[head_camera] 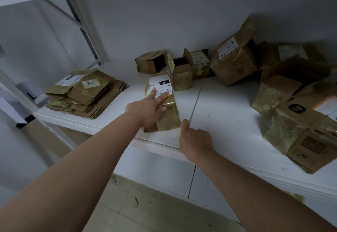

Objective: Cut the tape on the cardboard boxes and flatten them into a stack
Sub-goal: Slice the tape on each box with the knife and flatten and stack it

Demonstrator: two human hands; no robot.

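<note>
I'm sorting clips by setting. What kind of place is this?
Probably a storeroom or parcel-handling back room. A white shelving unit against a bare wall holds opened shipping boxes with courier labels, and a stack of flattened cardboard lies at its left end.

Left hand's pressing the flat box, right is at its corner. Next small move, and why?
Probably slide the flattened brown cardboard box with the white label left onto the stack of flattened boxes. It already lies flat under the left hand, the right hand holds nothing visible, and the stack sits close by.
</note>
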